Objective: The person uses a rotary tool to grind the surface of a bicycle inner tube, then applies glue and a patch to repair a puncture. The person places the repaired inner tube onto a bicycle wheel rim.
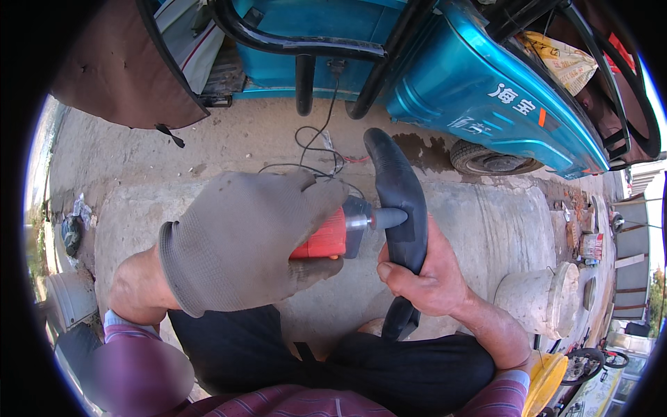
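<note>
My left hand [246,236], in a grey knit glove, is closed round a red power tool [321,234] with a dark housing. Its grey tapered grinding bit [385,218] points right and meets a black rubber inner tube [401,198]. My bare right hand [424,274] grips the tube, thumb across its lower part, holding it curved upright over my knees. A black cord [316,135] loops on the concrete beyond the tool, partly hidden by the glove.
A blue cargo tricycle [472,90] with black bars fills the top, a brown cover [118,76] left of it. A white bucket [521,299] and yellow container [545,382] stand at my right, another white bucket [69,299] at my left. Bicycles [583,365] are farther right.
</note>
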`<move>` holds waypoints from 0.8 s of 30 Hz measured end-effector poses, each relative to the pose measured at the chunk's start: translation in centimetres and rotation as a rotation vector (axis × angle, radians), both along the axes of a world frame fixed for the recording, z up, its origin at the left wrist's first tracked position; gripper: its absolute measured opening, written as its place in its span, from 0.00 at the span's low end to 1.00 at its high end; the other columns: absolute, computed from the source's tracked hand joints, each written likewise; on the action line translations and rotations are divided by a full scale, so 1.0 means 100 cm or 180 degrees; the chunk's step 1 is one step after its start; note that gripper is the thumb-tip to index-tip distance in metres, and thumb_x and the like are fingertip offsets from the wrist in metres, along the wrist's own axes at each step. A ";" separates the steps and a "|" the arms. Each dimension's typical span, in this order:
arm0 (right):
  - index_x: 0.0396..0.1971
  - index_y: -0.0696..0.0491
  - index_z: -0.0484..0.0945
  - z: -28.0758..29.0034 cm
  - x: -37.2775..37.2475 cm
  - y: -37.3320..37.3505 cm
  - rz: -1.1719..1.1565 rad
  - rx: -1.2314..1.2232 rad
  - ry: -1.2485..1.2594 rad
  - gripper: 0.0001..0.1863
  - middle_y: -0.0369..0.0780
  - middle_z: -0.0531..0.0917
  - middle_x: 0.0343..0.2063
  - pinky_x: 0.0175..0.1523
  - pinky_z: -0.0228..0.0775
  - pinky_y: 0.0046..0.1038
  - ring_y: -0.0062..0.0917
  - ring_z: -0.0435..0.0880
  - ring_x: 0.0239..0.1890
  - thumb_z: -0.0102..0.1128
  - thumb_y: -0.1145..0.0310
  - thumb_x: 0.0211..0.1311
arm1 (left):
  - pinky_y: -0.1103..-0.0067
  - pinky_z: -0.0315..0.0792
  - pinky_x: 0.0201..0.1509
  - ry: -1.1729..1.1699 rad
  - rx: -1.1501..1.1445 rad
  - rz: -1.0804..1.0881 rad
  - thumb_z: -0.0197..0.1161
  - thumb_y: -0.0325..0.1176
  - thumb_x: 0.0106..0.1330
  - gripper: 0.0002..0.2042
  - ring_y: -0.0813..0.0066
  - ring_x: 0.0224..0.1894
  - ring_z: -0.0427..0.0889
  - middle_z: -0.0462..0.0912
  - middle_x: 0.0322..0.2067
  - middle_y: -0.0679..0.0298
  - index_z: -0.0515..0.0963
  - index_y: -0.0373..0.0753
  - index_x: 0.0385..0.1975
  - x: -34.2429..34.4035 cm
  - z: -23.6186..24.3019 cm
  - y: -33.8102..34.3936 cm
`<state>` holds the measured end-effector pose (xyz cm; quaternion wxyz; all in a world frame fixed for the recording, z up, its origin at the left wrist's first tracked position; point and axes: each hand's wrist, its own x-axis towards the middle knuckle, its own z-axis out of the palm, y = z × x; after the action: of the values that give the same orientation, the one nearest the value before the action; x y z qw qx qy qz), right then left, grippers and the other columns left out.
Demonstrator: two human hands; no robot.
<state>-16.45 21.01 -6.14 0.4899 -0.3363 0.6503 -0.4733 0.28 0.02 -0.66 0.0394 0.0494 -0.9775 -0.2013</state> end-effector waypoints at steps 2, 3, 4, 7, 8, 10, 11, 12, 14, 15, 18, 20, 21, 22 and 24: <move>0.65 0.57 0.62 0.000 0.001 0.000 0.0020 -0.0049 0.0060 0.34 0.35 0.78 0.31 0.38 0.73 0.25 0.16 0.78 0.33 0.61 0.80 0.58 | 0.63 0.79 0.38 0.0093 0.0043 0.0007 0.74 0.46 0.55 0.24 0.52 0.37 0.85 0.83 0.35 0.55 0.78 0.39 0.47 0.000 0.000 0.000; 0.66 0.57 0.62 0.000 0.001 -0.001 0.0031 -0.0074 0.0090 0.34 0.35 0.78 0.31 0.38 0.73 0.25 0.16 0.78 0.33 0.61 0.80 0.58 | 0.63 0.79 0.38 0.0038 0.0036 0.0043 0.74 0.46 0.55 0.24 0.52 0.37 0.85 0.83 0.35 0.55 0.78 0.39 0.48 0.000 0.000 0.001; 0.66 0.57 0.62 0.000 0.001 -0.001 0.0013 -0.0026 0.0060 0.34 0.34 0.78 0.31 0.38 0.73 0.25 0.16 0.78 0.33 0.61 0.80 0.58 | 0.63 0.79 0.38 -0.0023 0.0092 -0.0005 0.74 0.46 0.55 0.24 0.52 0.38 0.85 0.83 0.35 0.55 0.78 0.39 0.48 0.000 0.001 0.001; 0.66 0.56 0.62 0.000 0.001 -0.001 -0.0013 0.0052 0.0051 0.34 0.34 0.78 0.32 0.40 0.73 0.25 0.16 0.78 0.34 0.62 0.80 0.58 | 0.64 0.79 0.38 -0.0202 0.0131 -0.0014 0.75 0.46 0.55 0.25 0.53 0.38 0.85 0.83 0.35 0.55 0.78 0.39 0.48 0.000 0.002 0.001; 0.66 0.56 0.62 0.000 0.001 -0.001 -0.0004 0.0035 0.0103 0.34 0.35 0.78 0.32 0.41 0.73 0.26 0.16 0.78 0.34 0.62 0.79 0.58 | 0.64 0.79 0.38 -0.0081 0.0105 0.0020 0.75 0.46 0.55 0.25 0.53 0.38 0.86 0.83 0.36 0.55 0.78 0.39 0.48 -0.001 0.003 0.001; 0.66 0.55 0.62 0.000 0.002 0.000 0.0021 0.0034 0.0156 0.34 0.35 0.78 0.33 0.42 0.73 0.26 0.17 0.78 0.35 0.62 0.79 0.58 | 0.64 0.79 0.38 0.0004 0.0086 0.0038 0.75 0.46 0.55 0.25 0.54 0.38 0.86 0.83 0.36 0.55 0.77 0.39 0.48 -0.001 0.003 0.000; 0.66 0.55 0.62 0.000 0.002 0.000 0.0038 0.0048 0.0157 0.35 0.35 0.78 0.33 0.42 0.73 0.27 0.17 0.78 0.36 0.63 0.79 0.58 | 0.64 0.79 0.38 -0.0030 0.0091 0.0024 0.75 0.45 0.55 0.25 0.54 0.38 0.86 0.83 0.36 0.56 0.77 0.39 0.48 -0.001 0.003 0.001; 0.66 0.55 0.62 0.000 0.002 -0.001 0.0056 0.0062 0.0157 0.35 0.35 0.78 0.34 0.43 0.73 0.27 0.17 0.79 0.37 0.63 0.79 0.58 | 0.64 0.79 0.38 -0.0090 0.0104 0.0017 0.75 0.45 0.55 0.25 0.54 0.38 0.86 0.83 0.36 0.56 0.77 0.39 0.48 0.000 0.002 0.002; 0.64 0.54 0.62 -0.001 0.002 -0.003 0.0076 -0.0077 0.0224 0.33 0.35 0.79 0.32 0.35 0.72 0.25 0.16 0.78 0.30 0.60 0.82 0.58 | 0.64 0.79 0.37 -0.0178 0.0155 -0.0048 0.75 0.45 0.55 0.25 0.53 0.38 0.86 0.84 0.36 0.56 0.77 0.39 0.48 0.000 0.002 0.002; 0.63 0.54 0.62 -0.002 0.002 -0.004 0.0085 -0.0146 0.0258 0.32 0.36 0.80 0.31 0.31 0.72 0.23 0.15 0.78 0.26 0.59 0.83 0.58 | 0.64 0.79 0.37 -0.0189 0.0203 -0.0114 0.75 0.45 0.55 0.25 0.53 0.38 0.86 0.84 0.36 0.56 0.77 0.39 0.48 0.001 0.002 0.002; 0.65 0.55 0.63 0.000 0.001 -0.002 0.0081 0.0049 0.0229 0.34 0.35 0.78 0.34 0.42 0.74 0.27 0.18 0.79 0.36 0.63 0.78 0.58 | 0.64 0.79 0.37 -0.0059 0.0128 0.0009 0.75 0.46 0.55 0.25 0.53 0.37 0.86 0.83 0.36 0.56 0.77 0.39 0.48 0.000 0.001 0.000; 0.66 0.55 0.62 0.001 0.001 -0.002 0.0109 0.0056 0.0214 0.34 0.36 0.79 0.34 0.41 0.74 0.27 0.18 0.79 0.35 0.63 0.78 0.58 | 0.64 0.79 0.36 -0.0008 0.0097 -0.0040 0.75 0.46 0.55 0.25 0.54 0.36 0.86 0.83 0.35 0.56 0.77 0.40 0.48 0.000 0.000 0.000; 0.66 0.55 0.62 0.001 0.000 -0.002 0.0109 0.0145 0.0152 0.34 0.36 0.79 0.34 0.41 0.74 0.27 0.18 0.79 0.35 0.63 0.78 0.58 | 0.64 0.79 0.36 -0.0095 0.0069 -0.0035 0.75 0.46 0.55 0.25 0.54 0.36 0.86 0.83 0.35 0.57 0.77 0.40 0.48 -0.001 0.000 0.000; 0.64 0.54 0.63 0.000 0.001 -0.003 0.0104 -0.0025 0.0177 0.33 0.36 0.79 0.33 0.37 0.73 0.26 0.17 0.79 0.31 0.62 0.80 0.58 | 0.64 0.79 0.36 -0.0092 0.0068 -0.0106 0.75 0.47 0.55 0.25 0.54 0.35 0.86 0.83 0.35 0.57 0.77 0.40 0.48 -0.001 0.001 0.001; 0.60 0.54 0.64 -0.003 0.002 -0.006 0.0076 -0.0225 0.0137 0.29 0.37 0.79 0.30 0.29 0.71 0.23 0.15 0.78 0.25 0.59 0.85 0.58 | 0.65 0.78 0.35 -0.0288 0.0058 -0.0234 0.75 0.47 0.54 0.26 0.53 0.34 0.85 0.83 0.35 0.57 0.77 0.40 0.48 0.000 0.001 0.003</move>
<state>-16.25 20.39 -6.43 0.4692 -0.3713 0.6395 -0.4828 0.26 0.30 -0.52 -0.0127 0.0229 -0.9775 -0.2091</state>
